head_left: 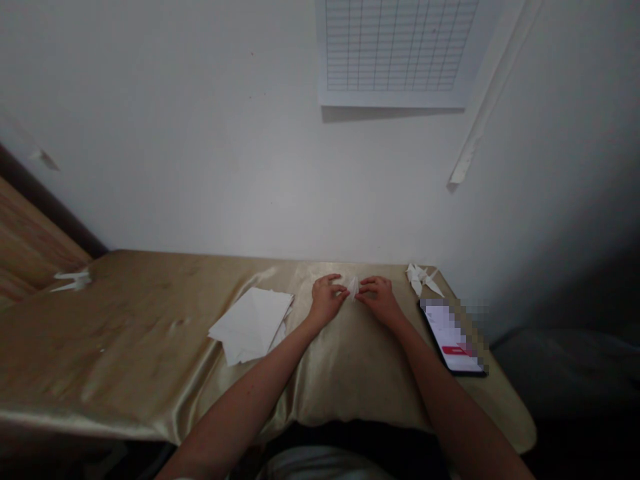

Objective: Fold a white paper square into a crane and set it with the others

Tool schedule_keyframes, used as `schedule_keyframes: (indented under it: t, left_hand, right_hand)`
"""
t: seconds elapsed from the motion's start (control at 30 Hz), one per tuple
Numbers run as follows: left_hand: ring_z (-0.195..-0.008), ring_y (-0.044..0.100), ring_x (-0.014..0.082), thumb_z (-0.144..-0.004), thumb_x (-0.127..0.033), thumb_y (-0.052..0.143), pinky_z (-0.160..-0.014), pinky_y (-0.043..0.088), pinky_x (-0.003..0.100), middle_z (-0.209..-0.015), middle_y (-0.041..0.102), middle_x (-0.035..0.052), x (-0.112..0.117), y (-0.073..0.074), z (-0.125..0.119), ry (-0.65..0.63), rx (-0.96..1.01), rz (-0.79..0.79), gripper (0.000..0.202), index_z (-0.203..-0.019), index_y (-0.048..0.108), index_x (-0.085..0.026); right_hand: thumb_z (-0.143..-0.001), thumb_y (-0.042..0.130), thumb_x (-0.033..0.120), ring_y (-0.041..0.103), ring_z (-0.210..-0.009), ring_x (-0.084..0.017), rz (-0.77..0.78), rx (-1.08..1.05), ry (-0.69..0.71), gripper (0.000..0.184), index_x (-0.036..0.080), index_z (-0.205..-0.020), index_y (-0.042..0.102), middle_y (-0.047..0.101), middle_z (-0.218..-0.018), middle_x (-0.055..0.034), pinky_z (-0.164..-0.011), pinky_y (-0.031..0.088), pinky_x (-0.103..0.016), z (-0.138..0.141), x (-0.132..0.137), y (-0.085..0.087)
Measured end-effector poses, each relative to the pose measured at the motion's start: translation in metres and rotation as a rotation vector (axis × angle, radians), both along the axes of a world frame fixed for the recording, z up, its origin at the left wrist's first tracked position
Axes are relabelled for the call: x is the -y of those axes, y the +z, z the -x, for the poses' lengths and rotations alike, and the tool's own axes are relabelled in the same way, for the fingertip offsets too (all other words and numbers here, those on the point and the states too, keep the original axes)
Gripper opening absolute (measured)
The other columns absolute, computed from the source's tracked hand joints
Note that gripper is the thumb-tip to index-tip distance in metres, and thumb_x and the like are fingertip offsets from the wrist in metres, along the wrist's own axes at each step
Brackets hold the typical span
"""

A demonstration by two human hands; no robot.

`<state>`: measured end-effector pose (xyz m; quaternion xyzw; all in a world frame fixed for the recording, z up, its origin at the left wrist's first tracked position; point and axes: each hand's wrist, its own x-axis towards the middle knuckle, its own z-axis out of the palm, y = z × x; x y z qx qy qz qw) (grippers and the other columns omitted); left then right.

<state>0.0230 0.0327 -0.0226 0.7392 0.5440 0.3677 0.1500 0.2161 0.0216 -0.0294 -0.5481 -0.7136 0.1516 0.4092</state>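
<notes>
Between my two hands is a small piece of folded white paper (pixel 353 287), pointed at the top. My left hand (pixel 327 296) pinches its left edge between thumb and fingers. On the other side my right hand (pixel 379 295) grips the right edge with its fingertips. The paper is held just over the gold cloth near the wall; its exact folds are too small to make out. Left of my left hand lies a loose stack of white paper sheets (pixel 253 323). Folded paper cranes (pixel 423 279) sit to the right of my right hand.
A phone (pixel 453 337) with a lit screen lies at the table's right side. The table (pixel 125 333) has a shiny gold cloth. Another folded white paper piece (pixel 75 280) rests at the far left. A printed grid sheet (pixel 395 53) hangs on the wall (pixel 200 153) behind.
</notes>
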Motion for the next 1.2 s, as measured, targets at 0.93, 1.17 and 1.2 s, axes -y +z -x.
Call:
schedule_keyframes:
  t: [0.93, 1.17, 1.2]
  left_hand:
    - [-0.135, 0.043, 0.0336, -0.081, -0.028, 0.079, -0.117, 0.015, 0.072, -0.140, 0.060, 0.0044, 0.011, 0.005, -0.004, -0.011, -0.100, 0.015, 0.005, -0.086, 0.080, -0.030]
    - [-0.135, 0.043, 0.0309, -0.083, -0.029, 0.075, -0.118, 0.020, 0.066, -0.141, 0.060, 0.0017, 0.013, 0.009, -0.005, 0.011, -0.099, 0.089, 0.005, -0.086, 0.080, -0.028]
    - [-0.136, 0.043, 0.0306, -0.083, -0.030, 0.075, -0.118, 0.020, 0.065, -0.142, 0.059, 0.0013, 0.013, 0.009, -0.006, 0.015, -0.104, 0.095, 0.005, -0.086, 0.080, -0.029]
  right_hand:
    - [-0.082, 0.067, 0.029, 0.053, -0.128, -0.029, 0.094, -0.009, -0.104, 0.013, 0.025, -0.090, 0.076, 0.070, -0.117, -0.0107, -0.117, 0.013, -0.064, 0.010, 0.008, 0.004]
    - [-0.081, 0.062, 0.030, 0.058, -0.120, -0.027, 0.095, -0.059, -0.143, 0.014, 0.023, -0.090, 0.071, 0.072, -0.110, -0.0067, -0.118, 0.010, -0.063, 0.014, 0.010, 0.004]
    - [-0.081, 0.062, 0.029, 0.061, -0.115, -0.026, 0.100, -0.071, -0.154, 0.014, 0.023, -0.091, 0.069, 0.073, -0.106, -0.0057, -0.118, 0.009, -0.062, 0.015, 0.010, 0.004]
